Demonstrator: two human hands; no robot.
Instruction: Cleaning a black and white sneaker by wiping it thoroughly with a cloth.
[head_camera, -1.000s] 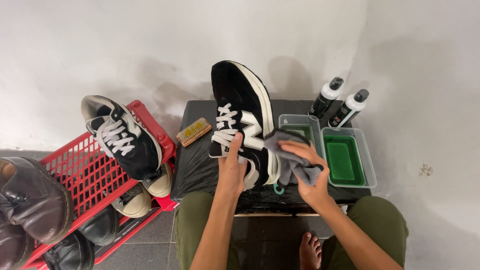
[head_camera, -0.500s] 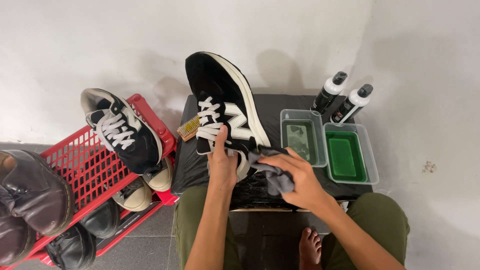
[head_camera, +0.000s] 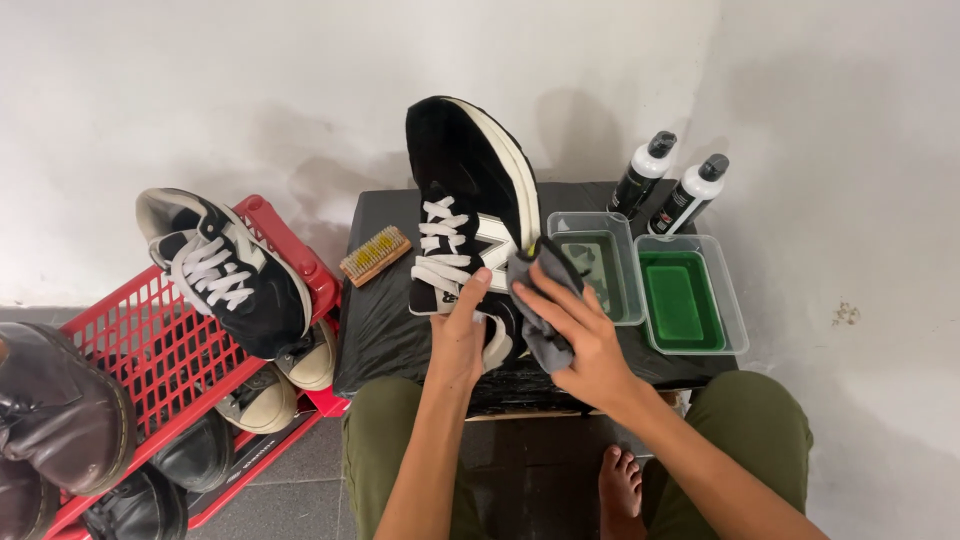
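Here we hold the black suede sneaker with white laces (head_camera: 465, 215) toe-up over the black-covered low table (head_camera: 385, 320); our left hand (head_camera: 462, 335) clasps its heel end, while our right hand (head_camera: 578, 335) presses a grey cloth (head_camera: 535, 300) against its side. Just right, two clear plastic tubs (head_camera: 690, 300) crowd the table edge; the wooden brush (head_camera: 375, 256) lies left, apart.

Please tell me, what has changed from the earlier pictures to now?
The right hand slid the grey cloth down along the side of the sneaker toward its heel, then back up. The left hand kept its grip on the sneaker throughout. The brush, both tubs and both bottles stayed put.
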